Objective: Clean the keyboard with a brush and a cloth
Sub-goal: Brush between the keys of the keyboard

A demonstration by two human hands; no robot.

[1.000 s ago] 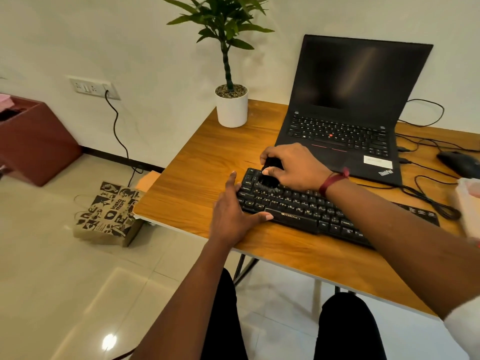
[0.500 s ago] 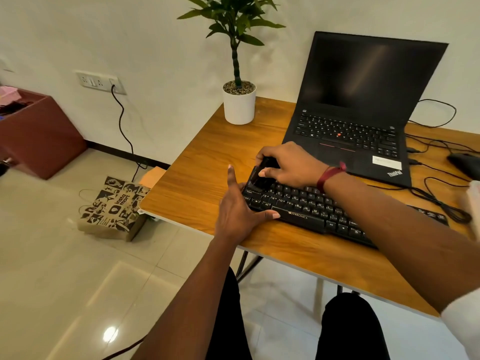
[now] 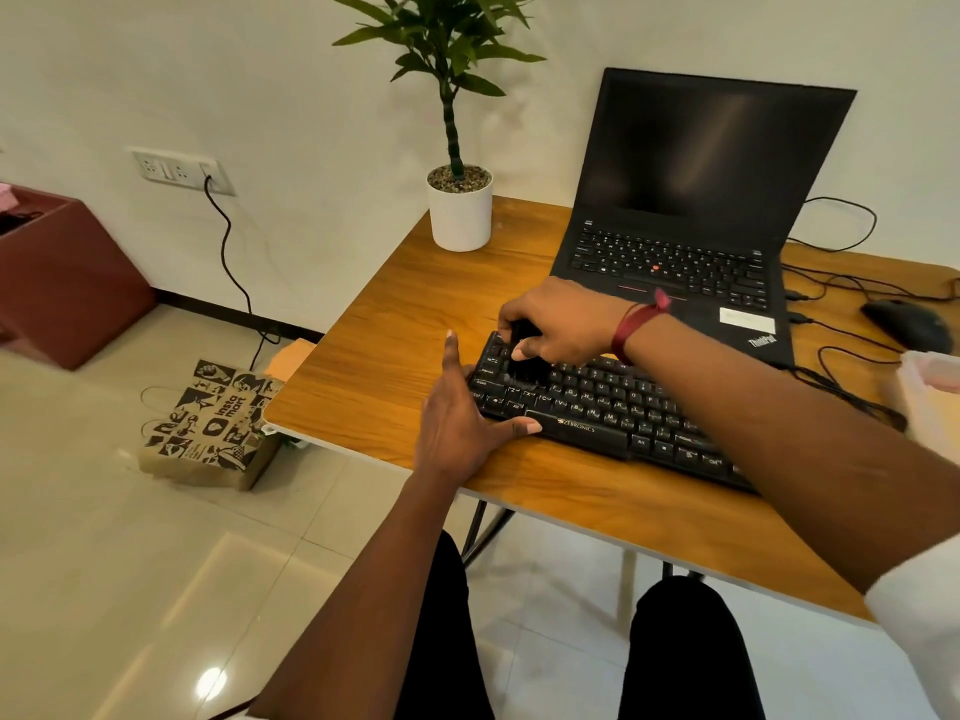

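A black keyboard [image 3: 602, 407] lies slanted on the wooden table [image 3: 395, 356]. My right hand [image 3: 561, 319] grips a small black brush [image 3: 524, 363], whose bristles touch the keys at the keyboard's left end. My left hand [image 3: 457, 413] braces that left end with straight fingers along the side and the thumb laid on the front edge. A pale cloth [image 3: 930, 392] shows at the right frame edge, mostly cut off.
An open black laptop [image 3: 691, 200] stands behind the keyboard. A potted plant [image 3: 460, 205] sits at the table's back left corner. A black mouse [image 3: 906, 324] and cables lie at the right. A printed paper bag [image 3: 208, 423] stands on the floor at left.
My right hand has worked the brush over the keyboard's left end, the bristles now a little lower on the keys. My left hand has stayed braced on the keyboard.
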